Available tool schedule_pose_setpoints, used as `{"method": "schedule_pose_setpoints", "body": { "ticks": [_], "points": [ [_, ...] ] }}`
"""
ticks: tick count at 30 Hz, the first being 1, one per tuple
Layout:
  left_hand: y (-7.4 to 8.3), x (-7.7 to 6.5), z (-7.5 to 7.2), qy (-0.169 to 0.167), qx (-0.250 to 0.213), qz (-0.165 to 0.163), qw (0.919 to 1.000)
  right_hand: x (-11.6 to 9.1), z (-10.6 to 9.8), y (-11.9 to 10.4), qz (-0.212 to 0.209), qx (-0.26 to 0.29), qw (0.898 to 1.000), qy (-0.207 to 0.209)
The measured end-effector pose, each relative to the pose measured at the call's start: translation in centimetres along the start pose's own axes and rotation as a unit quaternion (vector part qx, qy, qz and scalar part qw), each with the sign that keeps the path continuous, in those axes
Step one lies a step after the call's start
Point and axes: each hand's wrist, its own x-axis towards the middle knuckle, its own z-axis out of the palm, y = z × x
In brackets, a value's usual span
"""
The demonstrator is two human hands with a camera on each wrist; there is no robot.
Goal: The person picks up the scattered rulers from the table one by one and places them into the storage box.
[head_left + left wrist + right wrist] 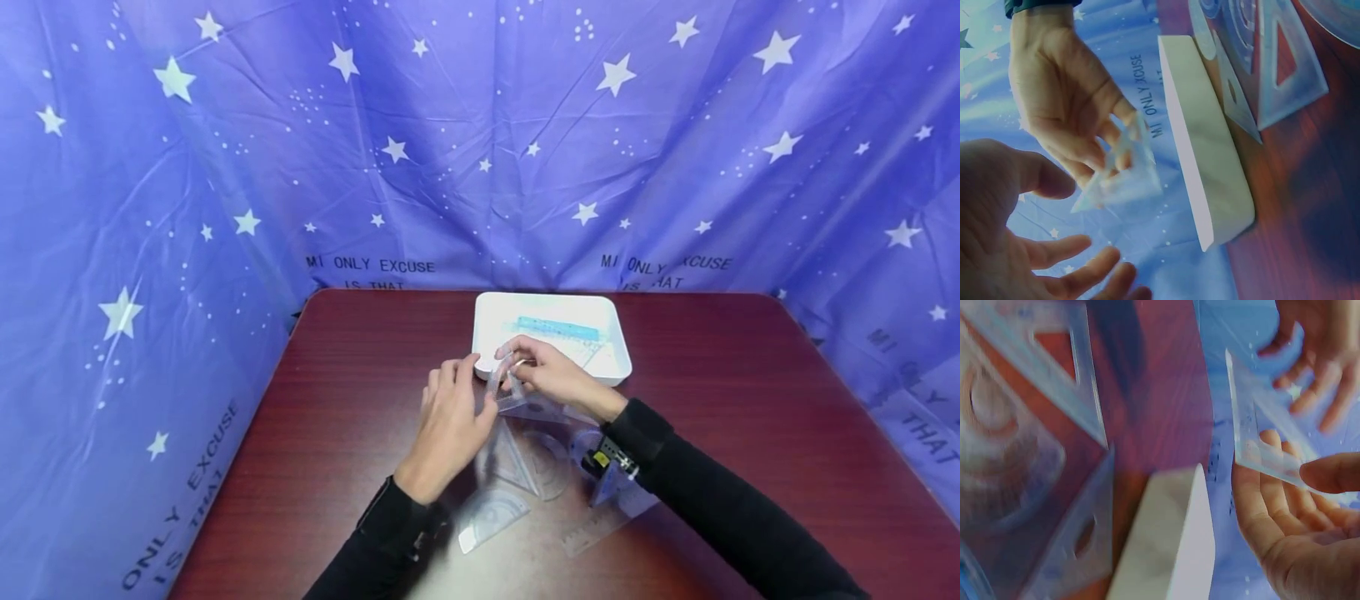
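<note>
My right hand (551, 372) pinches a small clear set square (1247, 434) between thumb and fingers, just above the near edge of a white tray (491, 321). In the right wrist view the set square's cut-out middle shows, with the thumb pressed on one side. Close to the left of it is my left hand (452, 417), its fingers spread and fairly straight. The left wrist view shows a gap between the left fingers (1066, 250) and the set square. Inside the tray lie a blue ruler (558, 328) and a clear triangular piece (597, 357).
Several clear drawing tools lie on the dark red table (360, 358) in front of the tray: a set square (1294, 69), a round-edged template (553, 468), a protractor (492, 517) and a straight-edged piece (600, 529). A starry blue curtain (480, 150) hangs behind.
</note>
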Motion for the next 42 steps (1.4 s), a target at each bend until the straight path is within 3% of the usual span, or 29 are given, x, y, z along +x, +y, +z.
{"method": "schedule_pose_setpoints", "body": {
  "ticks": [9,15,21,28,39,42],
  "points": [
    [-2.3,-1.3,0.0,-0.077,0.011,-0.067,0.9947,1.6,-4.9,-1.8,-0.013,-0.087,0.996,0.015],
    [-3.2,-1.8,-0.3,-0.099,0.026,-0.081,0.9914,3.3,-7.8,-2.9,0.009,-0.187,0.982,0.008],
    [-3.5,-2.0,-0.2,-0.11,0.032,-0.085,0.9898,5.3,-9.3,-3.2,0.018,-0.286,0.958,-0.009],
    [-3.5,-2.1,0.0,-0.114,0.017,-0.088,0.9894,7.6,-9.9,-2.4,0.038,-0.348,0.936,-0.042],
    [-3.1,-2.1,0.0,-0.121,0.026,-0.079,0.9892,9.5,-9.9,1.5,0.012,-0.485,0.865,-0.125],
    [-3.2,-2.1,0.1,-0.115,0.025,-0.076,0.9901,9.7,-9.5,2.3,0.005,-0.505,0.854,-0.125]
  ]
}}
